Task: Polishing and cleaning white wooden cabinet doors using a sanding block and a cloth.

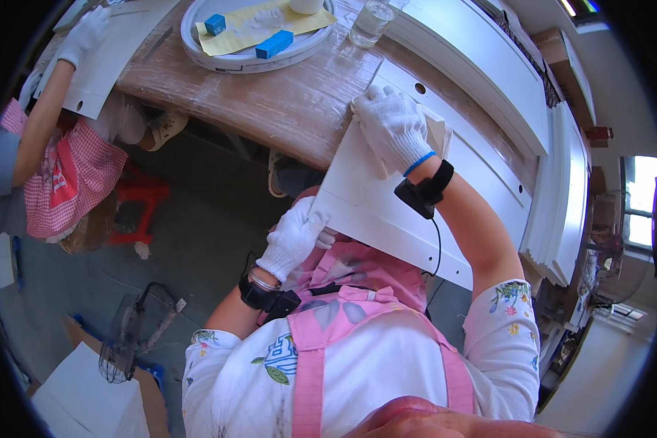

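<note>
- Right hand [393, 125] in a white glove, pressed flat and spread on the upper end of a white panel [376, 208], with a pale sheet, cloth or paper I can't tell, [439, 135] under the fingers.
- Left hand [293, 237] also gloved, fingers curled round the lower left edge of the same panel, gripping it.
- Panel is tilted, top end resting on the edge of the desk [285, 102], lower end over the person's lap against the pink apron [347, 292].
- Black bands with small units sit on both wrists; a cable runs down from the right one.
- Desk is brown, wrapped in clear film; a round white tray [197, 47] on it carries a yellow sheet and two blue blocks [274, 44], a clear glass [369, 22] just beside.
- More white panels stacked [555, 182] to the right.
- Upper left: another person's gloved hand [84, 36] rests on a second white board [113, 62]; red stool [139, 201] below.
</note>
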Available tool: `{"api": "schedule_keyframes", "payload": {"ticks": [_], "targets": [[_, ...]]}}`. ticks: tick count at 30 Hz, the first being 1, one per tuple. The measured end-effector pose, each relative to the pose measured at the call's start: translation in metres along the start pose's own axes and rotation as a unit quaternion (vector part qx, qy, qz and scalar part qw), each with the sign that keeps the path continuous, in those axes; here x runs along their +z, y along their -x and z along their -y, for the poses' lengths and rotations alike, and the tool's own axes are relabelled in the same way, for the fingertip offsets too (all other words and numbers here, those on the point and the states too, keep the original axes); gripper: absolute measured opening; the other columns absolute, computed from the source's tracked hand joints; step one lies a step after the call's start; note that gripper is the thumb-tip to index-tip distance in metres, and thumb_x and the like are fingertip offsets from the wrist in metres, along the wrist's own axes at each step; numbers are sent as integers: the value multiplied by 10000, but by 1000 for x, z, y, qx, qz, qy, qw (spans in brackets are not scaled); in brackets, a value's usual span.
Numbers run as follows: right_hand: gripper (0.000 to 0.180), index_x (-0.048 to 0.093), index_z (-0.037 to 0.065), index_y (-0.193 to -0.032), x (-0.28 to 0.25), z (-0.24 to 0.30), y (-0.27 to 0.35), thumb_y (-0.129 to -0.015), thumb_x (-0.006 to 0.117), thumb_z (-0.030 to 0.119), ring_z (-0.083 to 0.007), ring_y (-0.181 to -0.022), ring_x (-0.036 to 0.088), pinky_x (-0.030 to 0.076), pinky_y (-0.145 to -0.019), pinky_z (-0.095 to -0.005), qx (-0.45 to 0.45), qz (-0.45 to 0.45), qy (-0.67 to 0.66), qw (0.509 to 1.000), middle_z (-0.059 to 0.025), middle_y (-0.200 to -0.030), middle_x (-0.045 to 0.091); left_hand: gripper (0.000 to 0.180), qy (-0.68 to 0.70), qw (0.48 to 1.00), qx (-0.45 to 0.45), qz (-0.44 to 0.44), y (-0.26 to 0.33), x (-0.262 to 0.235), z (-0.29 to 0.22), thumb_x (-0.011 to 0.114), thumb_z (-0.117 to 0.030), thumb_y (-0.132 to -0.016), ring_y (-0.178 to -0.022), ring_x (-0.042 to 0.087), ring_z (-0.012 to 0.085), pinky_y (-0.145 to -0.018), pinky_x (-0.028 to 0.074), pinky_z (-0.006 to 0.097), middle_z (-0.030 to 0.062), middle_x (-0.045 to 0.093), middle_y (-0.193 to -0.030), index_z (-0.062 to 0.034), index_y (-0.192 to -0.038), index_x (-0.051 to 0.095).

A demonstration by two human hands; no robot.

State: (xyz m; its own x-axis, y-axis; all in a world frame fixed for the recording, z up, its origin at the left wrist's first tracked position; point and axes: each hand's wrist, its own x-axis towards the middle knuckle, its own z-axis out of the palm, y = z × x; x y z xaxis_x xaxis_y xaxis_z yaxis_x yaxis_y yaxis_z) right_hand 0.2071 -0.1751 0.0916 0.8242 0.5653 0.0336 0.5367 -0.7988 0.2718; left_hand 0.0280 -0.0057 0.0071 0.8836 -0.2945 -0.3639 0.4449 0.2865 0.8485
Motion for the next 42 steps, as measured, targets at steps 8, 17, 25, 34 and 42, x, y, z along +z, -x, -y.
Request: {"api": "schedule_keyframes", "payload": {"ticks": [8, 17, 25, 34, 42], "targets": [[227, 683, 52, -1046, -10, 7, 3, -848, 602, 128, -324, -1050, 600, 528, -871, -396, -14, 27, -11, 999, -148, -1088, 622, 345, -10, 1000, -13, -8, 0, 2, 0, 484, -299, -1028, -720, 649, 134, -654, 566, 296, 92, 659, -881, 10, -1169, 546], [222, 682, 43, -1036, -9, 8, 4, -833, 626, 112, -315, -1066, 596, 524, -875, -395, -17, 29, -4, 999, -154, -1107, 621, 334, -4, 1000, 2, -3, 1, 1, 1, 494, -298, -1027, -712, 645, 130, -647, 557, 285, 87, 658, -872, 3, -1160, 546], [251, 666, 89, -1085, 10, 1, -1, -838, 625, 106, -296, -1076, 586, 517, -875, -394, 14, 24, -5, 1000, -142, -1094, 618, 350, -2, 1000, -5, 1, 1, 0, 1, 510, -305, -1021, -735, 643, 127, -667, 558, 283, 83, 656, -903, 9, -1173, 536], [284, 669, 172, -989, -18, 69, 73, -706, 667, 149, -277, -943, 628, 520, -805, -405, -214, 85, -267, 936, -79, -1042, 613, 410, -65, 998, 20, -6, 5, -4, 2, 601, -199, -975, -879, 671, 172, -816, 567, 320, 107, 662, -1019, 23, -1291, 466], [281, 656, 143, -1004, -16, 32, 32, -723, 666, 129, -271, -932, 595, 518, -780, -379, -64, 37, -83, 994, -84, -986, 583, 390, 113, 993, -37, 16, 18, -5, 4, 568, -86, -961, -931, 674, 203, -851, 571, 331, 152, 640, -1110, 38, -1315, 460]]}}
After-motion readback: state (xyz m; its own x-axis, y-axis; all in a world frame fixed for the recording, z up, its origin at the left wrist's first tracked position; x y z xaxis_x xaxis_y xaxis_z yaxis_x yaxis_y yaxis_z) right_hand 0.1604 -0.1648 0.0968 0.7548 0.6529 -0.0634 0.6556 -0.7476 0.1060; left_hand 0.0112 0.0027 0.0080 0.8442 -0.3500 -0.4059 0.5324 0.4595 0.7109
